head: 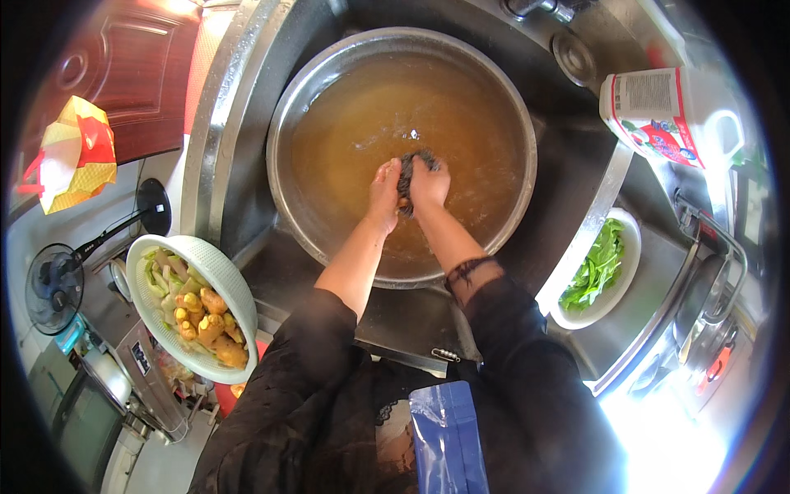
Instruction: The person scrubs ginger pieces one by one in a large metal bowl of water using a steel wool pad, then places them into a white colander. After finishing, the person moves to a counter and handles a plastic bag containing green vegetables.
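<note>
A large round stainless steel basin holds brownish, cloudy water and sits in a metal sink. Over the middle of the water, my left hand and my right hand face each other around a dark grey, coiled scouring pad, which looks like metal wire. Something small and orange-brown shows at the lower end between my hands; what it is I cannot tell. My fingertips partly hide both.
A white plastic colander with ginger and cut pale green vegetables stands at the left. On the right are a white bowl of green leaves and a plastic jug. The faucet is at the top, beyond the basin rim.
</note>
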Action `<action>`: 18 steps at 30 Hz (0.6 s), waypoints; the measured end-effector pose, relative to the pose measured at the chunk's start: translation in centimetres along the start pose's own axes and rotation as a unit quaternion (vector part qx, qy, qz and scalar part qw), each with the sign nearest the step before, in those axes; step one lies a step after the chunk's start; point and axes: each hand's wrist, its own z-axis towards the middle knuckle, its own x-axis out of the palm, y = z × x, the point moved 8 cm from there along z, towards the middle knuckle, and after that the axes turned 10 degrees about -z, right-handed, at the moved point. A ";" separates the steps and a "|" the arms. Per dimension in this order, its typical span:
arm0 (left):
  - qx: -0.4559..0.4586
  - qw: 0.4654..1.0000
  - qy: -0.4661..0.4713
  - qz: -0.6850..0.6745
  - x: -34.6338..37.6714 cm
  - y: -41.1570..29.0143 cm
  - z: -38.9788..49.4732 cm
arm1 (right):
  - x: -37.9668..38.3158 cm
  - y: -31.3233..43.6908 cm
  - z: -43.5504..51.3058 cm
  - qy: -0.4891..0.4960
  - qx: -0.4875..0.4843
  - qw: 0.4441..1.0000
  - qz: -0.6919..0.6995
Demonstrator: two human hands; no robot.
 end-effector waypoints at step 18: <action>-0.107 0.977 0.035 -0.182 -0.8 2.2 0.6 | -0.6 1.7 -0.6 -0.030 -0.011 0.994 -0.101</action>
